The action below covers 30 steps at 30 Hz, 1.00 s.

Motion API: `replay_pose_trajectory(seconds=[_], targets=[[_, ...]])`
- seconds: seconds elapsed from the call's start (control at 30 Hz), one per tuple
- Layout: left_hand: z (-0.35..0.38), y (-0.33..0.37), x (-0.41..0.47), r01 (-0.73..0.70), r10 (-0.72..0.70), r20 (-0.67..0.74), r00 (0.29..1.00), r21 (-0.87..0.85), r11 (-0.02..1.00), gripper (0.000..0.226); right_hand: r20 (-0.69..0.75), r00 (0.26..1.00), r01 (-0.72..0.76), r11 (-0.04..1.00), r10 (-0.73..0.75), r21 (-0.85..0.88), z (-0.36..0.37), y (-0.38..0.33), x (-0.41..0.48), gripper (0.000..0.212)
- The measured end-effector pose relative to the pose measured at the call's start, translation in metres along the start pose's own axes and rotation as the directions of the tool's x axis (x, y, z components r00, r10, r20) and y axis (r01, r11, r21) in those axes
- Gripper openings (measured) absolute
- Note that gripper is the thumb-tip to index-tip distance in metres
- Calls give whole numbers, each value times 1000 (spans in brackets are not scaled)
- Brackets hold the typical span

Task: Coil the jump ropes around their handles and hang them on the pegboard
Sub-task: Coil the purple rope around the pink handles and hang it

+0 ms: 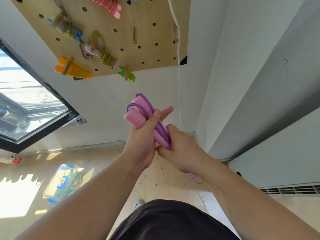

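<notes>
Two pink jump-rope handles (136,118) lie side by side in front of me, with a purple rope (145,108) looped over their tops. My left hand (142,144) grips the handles around the middle, thumb pressed on the rope. My right hand (178,149) grips the lower ends of the handles and the rope strands. The loose purple rope tail (194,179) trails on the floor below. The wooden pegboard (147,32) hangs on the wall above, with several coiled ropes on its pegs: pink (107,6), blue-handled (69,30), green (105,56), orange (74,70).
A clear plastic box (63,182) with blue clips sits on the floor at left, holding more ropes. A window (26,101) is at left, a white cable (179,75) runs down the wall, and a grey cabinet edge (259,101) stands at right. A bare peg (134,36) sticks out mid-board.
</notes>
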<state>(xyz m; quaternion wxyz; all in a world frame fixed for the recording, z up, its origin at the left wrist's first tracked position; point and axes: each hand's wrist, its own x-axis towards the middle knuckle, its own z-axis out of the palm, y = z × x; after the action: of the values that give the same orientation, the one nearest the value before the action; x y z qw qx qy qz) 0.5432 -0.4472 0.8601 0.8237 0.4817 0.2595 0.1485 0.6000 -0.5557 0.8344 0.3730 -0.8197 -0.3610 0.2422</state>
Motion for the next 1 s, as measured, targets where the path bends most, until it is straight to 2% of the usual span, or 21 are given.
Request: replay_pose_trajectory(seconds=[0.07, 0.17, 0.23, 0.27, 0.3, 0.33, 0.37, 0.4, 0.43, 0.47, 0.5, 0.53, 0.57, 0.63, 0.73, 0.9, 1.0], targets=[[2, -3, -1, 1, -1, -11, 1000, 1, 1000, 8, -64, 998, -15, 999, 13, -35, 3, 3, 2, 28], [-2, -5, -1, 13, -11, -61, 998, 33, 999, 3, -120, 992, -50, 994, 39, -94, 8, 8, 4, 21], [-13, -6, 1, -22, 35, -124, 992, 109, 994, 28, -155, 987, -72, 982, 44, -177, 8, 17, 4, 15], [-19, -3, 0, -55, 88, -165, 982, 191, 980, 46, -164, 986, -78, 968, 40, -237, 6, 22, 4, 13], [-25, 0, -1, -111, 190, -206, 960, 343, 933, 66, -161, 986, -84, 950, 36, -302, 3, 27, 4, 14], [-32, 4, -2, -203, 353, -174, 919, 559, 804, 80, -151, 988, -87, 926, 33, -367, 0, 32, 4, 15], [-39, 8, -3, -323, 507, -1, 862, 770, 551, 88, -136, 990, -87, 901, 31, -424, -2, 36, 5, 16], [-44, 11, -3, -439, 549, 261, 794, 870, 222, 91, -121, 992, -77, 882, 23, -466, -3, 37, 5, 16], [-46, 12, -1, -502, 477, 488, 731, 858, -110, 90, -105, 994, -61, 867, 10, -494, -2, 38, 6, 15], [-47, 10, 4, -500, 333, 625, 706, 773, -391, 85, -86, 996, -34, 856, -12, -516, -1, 38, 6, 14], [-43, 9, 6, -460, 180, 661, 729, 667, -586, 73, -66, 997, 0, 844, -42, -536, 1, 37, 7, 15], [-37, 7, 8, -409, 73, 631, 772, 583, -702, 55, -48, 996, 36, 833, -75, -552, 2, 35, 7, 17], [-30, 8, 9, -375, 0, 576, 817, 532, -759, 39, -37, 994, 62, 820, -101, -569, 2, 34, 7, 18], [-21, 10, 12, -342, -74, 468, 880, 519, -784, 24, -46, 990, 79, 800, -132, -595, 1, 36, 8, 19], [-13, 10, 16, -325, -74, 414, 907, 579, -747, 21, -123, 973, 71, 762, -195, -644, -1, 43, 9, 26], [-9, 1, 21, -295, -119, 277, 953, 780, -552, 24, -202, 964, -12, 729, -174, -685, -4, 47, 10, 47], [-8, -2, 25, -286, -137, 252, 958, 801, -526, 22, -202, 958, 15, 736, -204, -676, -5, 53, 11, 34]])
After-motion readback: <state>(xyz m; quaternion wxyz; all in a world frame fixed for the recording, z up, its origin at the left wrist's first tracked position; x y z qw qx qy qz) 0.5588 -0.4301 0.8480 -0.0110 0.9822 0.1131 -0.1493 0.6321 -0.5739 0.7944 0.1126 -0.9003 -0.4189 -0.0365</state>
